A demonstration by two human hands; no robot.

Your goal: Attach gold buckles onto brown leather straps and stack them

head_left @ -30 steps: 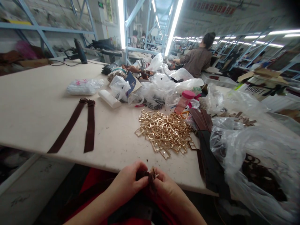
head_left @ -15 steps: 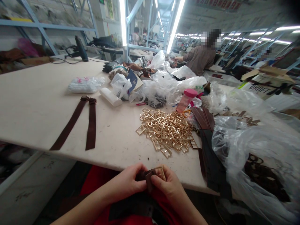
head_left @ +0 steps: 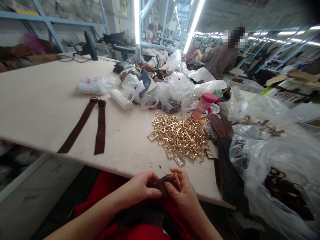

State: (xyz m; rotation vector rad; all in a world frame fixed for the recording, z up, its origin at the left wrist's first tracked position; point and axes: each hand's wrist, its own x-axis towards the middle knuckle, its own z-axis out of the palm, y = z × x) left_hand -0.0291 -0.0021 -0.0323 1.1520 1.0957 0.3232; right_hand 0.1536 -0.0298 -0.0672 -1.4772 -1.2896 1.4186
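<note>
Over my lap at the table's front edge, my left hand is closed on a dark brown leather strap. My right hand pinches the same strap's end together with a gold belt buckle. Fingers hide part of the buckle, and I cannot tell whether the strap passes through it. Just beyond my hands lies a heap of gold buckles. Two brown straps with buckles at their far ends lie flat on the left of the table.
Dark straps hang over the table's edge at right, beside a large clear plastic bag. Behind the buckles stand a pink-lidded cup and heaped plastic bags. A white roll lies left of them. A co-worker sits beyond.
The gold buckle has tilted in my right fingers against the strap, and both hands have shifted slightly right. The whole view has moved a little.
</note>
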